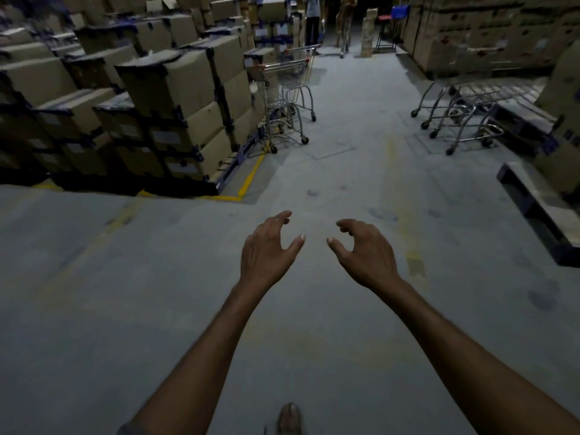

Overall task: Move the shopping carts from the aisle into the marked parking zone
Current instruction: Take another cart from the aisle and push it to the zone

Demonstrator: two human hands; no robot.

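Hovering empty, left hand [266, 246] and right hand [367, 249] curl loosely; two nested carts [287, 89] stand lengthwise along the aisle's [345, 183] left edge.

Bare forearms on my head feed.
A grey sleeve hem [127, 430] shows at my left elbow; left hand [266, 255] and right hand [367, 252] have short-trimmed thumbnails.

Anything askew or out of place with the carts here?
Right shopping carts sit slanted, out in the open aisle; left shopping carts stand tucked beside the stacked cartons at the yellow line. Right baskets too blurred to judge damage.
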